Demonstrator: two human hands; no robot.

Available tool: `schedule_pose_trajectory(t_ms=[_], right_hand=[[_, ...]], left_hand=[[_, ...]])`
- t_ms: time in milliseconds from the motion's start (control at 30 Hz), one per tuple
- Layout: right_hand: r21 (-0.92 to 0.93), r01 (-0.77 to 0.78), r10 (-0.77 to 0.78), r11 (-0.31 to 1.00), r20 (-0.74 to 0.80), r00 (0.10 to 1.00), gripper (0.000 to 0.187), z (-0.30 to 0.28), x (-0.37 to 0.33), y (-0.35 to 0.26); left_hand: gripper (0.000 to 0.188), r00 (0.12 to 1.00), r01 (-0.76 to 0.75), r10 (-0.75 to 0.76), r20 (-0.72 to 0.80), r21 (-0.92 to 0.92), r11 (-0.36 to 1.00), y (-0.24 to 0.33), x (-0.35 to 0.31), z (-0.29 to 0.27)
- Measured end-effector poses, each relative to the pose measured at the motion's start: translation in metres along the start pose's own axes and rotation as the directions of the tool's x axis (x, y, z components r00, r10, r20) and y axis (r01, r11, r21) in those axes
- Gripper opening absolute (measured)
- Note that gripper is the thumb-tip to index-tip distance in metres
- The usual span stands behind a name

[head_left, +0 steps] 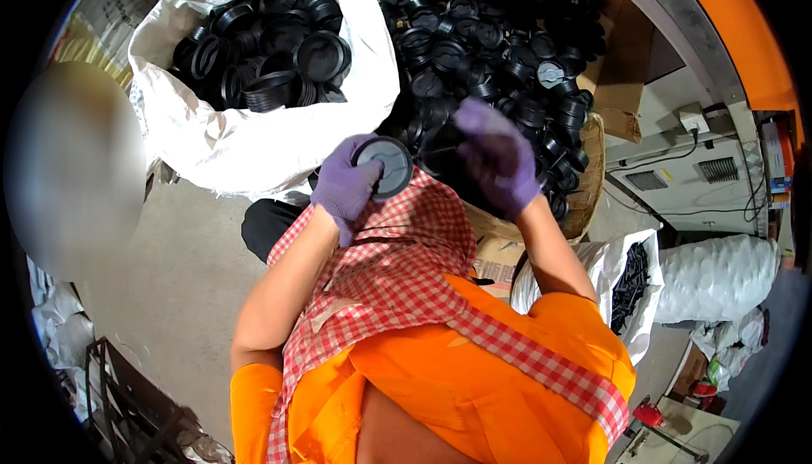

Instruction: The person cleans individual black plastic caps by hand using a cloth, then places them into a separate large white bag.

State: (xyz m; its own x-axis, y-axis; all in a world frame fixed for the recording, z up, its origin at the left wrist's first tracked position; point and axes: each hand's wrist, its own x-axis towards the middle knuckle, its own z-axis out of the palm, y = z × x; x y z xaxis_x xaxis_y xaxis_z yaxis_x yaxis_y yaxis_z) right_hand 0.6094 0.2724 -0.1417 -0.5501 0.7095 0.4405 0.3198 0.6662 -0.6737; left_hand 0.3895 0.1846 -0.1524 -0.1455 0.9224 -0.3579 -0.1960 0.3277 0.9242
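Note:
My left hand (348,178), in a purple knit glove, grips a round black plastic cap (391,168) above my lap, its thumb across the cap's face. My right hand (501,158), gloved the same way, is smeared by motion over the near edge of a big heap of black caps (461,54). Dark parts lie close to its fingers, and whether it holds one is unclear. The heap fills a cardboard box (622,113). To the left of it stands a white woven sack (254,147) with many similar black caps (272,92) inside, some nested in stacks.
A red-and-white checked apron (381,269) covers my lap. At the right, a white bag (651,291) holds thin black pieces, beside a stuffed white sack (719,278). A pale metal cabinet (689,189) with a cable stands behind. A dark metal frame (127,405) is at lower left.

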Motion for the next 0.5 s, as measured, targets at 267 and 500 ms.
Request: schedule_pose_trajectory(t_ms=[267,500], right_hand=[[-0.127,-0.098,0.149,0.987,0.502,0.852,0.037,0.031,-0.007,-0.023],[0.379,-0.711,0.002,0.592,0.882,0.471,0.018,0.017,0.003,-0.021]], left_hand=[[0.029,0.999,0.031,-0.032,0.028,0.058,0.998,-0.003,-0.025,-0.002],[0.046,0.877,-0.376,0.295,0.380,0.159,0.913,0.016,-0.034,-0.020]])
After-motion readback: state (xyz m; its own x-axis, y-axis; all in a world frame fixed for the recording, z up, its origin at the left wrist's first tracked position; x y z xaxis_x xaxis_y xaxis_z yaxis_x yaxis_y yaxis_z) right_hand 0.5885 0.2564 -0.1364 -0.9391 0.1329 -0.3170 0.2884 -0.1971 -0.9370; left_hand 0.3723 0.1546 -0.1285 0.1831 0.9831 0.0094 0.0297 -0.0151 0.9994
